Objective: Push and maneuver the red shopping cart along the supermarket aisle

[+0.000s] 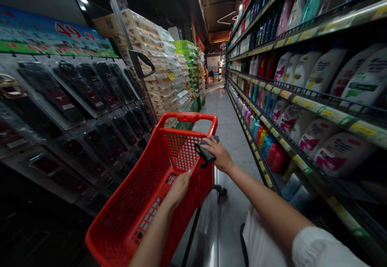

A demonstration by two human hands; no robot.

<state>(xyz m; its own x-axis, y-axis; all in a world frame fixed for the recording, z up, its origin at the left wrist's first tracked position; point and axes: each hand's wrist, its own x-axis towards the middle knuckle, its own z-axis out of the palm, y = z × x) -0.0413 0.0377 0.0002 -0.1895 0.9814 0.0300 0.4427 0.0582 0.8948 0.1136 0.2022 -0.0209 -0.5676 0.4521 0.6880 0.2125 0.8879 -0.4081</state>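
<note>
A red plastic shopping basket on a wheeled frame stands in front of me in a shop aisle. My left hand grips the basket's near right rim, fingers curled over it. My right hand is closed on a dark folded item, perhaps a cloth or pouch, held over the basket's right rim near the red handle. The inside of the basket that I can see holds nothing.
Shelves of white refill pouches and bottles line the right. On the left hang dark packaged goods, then stacked tissue packs. The grey tiled aisle runs ahead. A black cart handle rises at left.
</note>
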